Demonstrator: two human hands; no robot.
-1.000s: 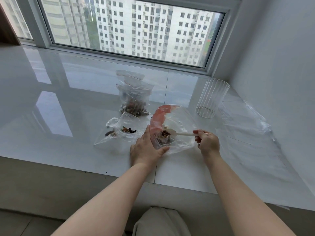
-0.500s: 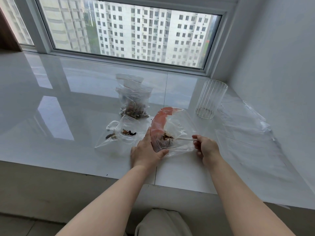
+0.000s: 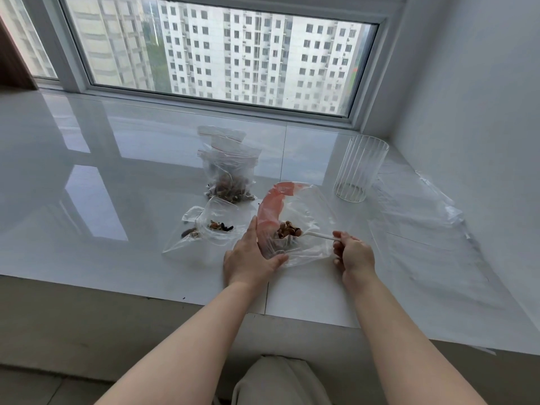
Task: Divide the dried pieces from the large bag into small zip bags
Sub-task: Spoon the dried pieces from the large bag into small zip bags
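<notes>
Scooping step, head view: left hand (image 3: 251, 258) grips large bag (image 3: 295, 223) mouth edge, right hand (image 3: 352, 252) pinches spoon (image 3: 317, 235) handle, bowl inside among dried pieces (image 3: 287, 229). Keep mouth propped, lift level. Small zip bag (image 3: 216, 226) just left of left-hand grip.

Worktop (image 3: 117, 258) glossy white tile, mirror-smooth. Large bag (image 3: 306, 209) by left hand (image 3: 251, 258): thin clear crinkly plastic w/ red strip. Spoon (image 3: 318, 235) in right hand (image 3: 353, 252): white plastic. Cup (image 3: 361, 168) beyond: ribbed, clear.
</notes>
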